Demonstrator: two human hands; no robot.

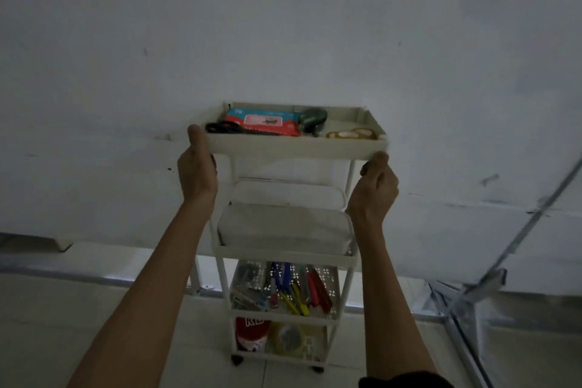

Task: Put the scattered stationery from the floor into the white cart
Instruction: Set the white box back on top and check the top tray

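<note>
A white tiered cart (293, 148) stands against a pale wall. My left hand (196, 167) grips the near left corner of its top tray. My right hand (374, 186) grips the near right corner. The top tray holds black scissors (222, 127), a red and blue packet (263, 121), a dark green tape dispenser (313, 119) and tape rolls (352, 134). Two white lidded boxes (285, 227) sit on the second tier. Coloured pens and markers (296, 290) lie on the perforated third tier. A red container (252, 332) and a yellowish package (294, 339) fill the bottom tier.
The cart rests on black castors (236, 360) on a pale tiled floor (78, 318). A metal rail (516, 239) slants down at the right. The room is dim, and a dark sleeve edge (406, 381) shows at the bottom.
</note>
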